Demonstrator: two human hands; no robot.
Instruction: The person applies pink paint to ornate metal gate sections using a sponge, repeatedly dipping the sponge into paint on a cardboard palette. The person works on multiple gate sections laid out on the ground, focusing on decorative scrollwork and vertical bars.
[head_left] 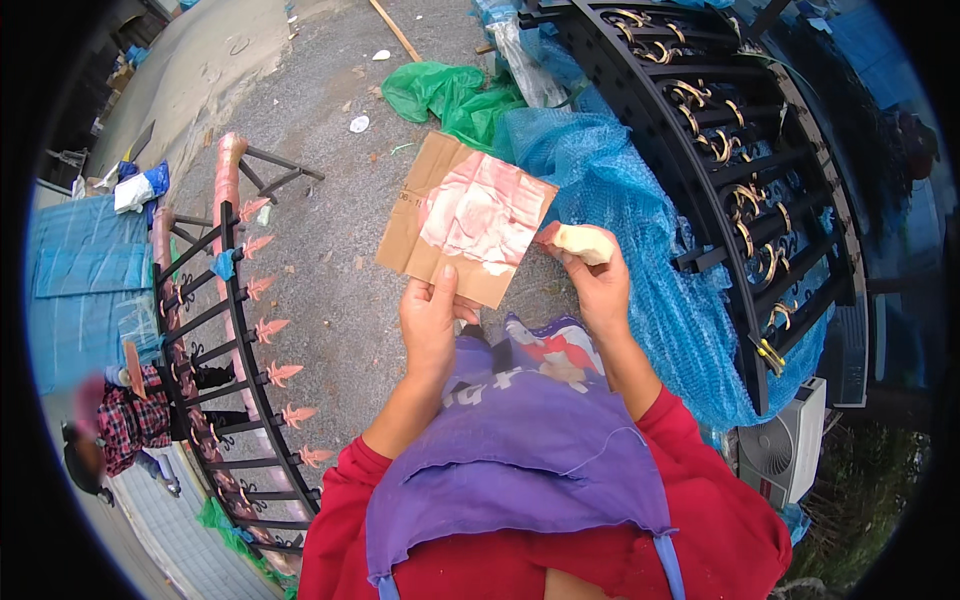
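**Sponge in right hand, pink-smeared cardboard in left: paint loading, by the look of it**

Clock face set on picture centre. Cardboard (410, 240) at 12 o'clock, a flat brown square, tilted. Pink paint (480, 205) covers much of its upper face, toward its 1 o'clock side. Left hand (428, 325), 9 o'clock of centre, pinches the near edge: thumb on top, fingers under. Right hand (602, 290), 3 o'clock, has a narrow pinch on a pale sponge (585, 243) at 2 o'clock; its pinkish end points to 9, just beside the board's edge. Contact there: cannot tell.

Handling, my judgement: keep the board level and the left thumb off the wet patch. Dab lightly with the pinkish end only, spread the load on a thin area, and knock off excess before it drips on the apron (520, 440) at 6. Fingertips well back on the clean part.

Around: fence panel (240, 300) with pink pointed tips (282, 373) at 9; dark railing with gold scrolls at 2 (690, 160); blue wrap (650, 270) at 3, close past the right hand, so keep the sponge clear of it.
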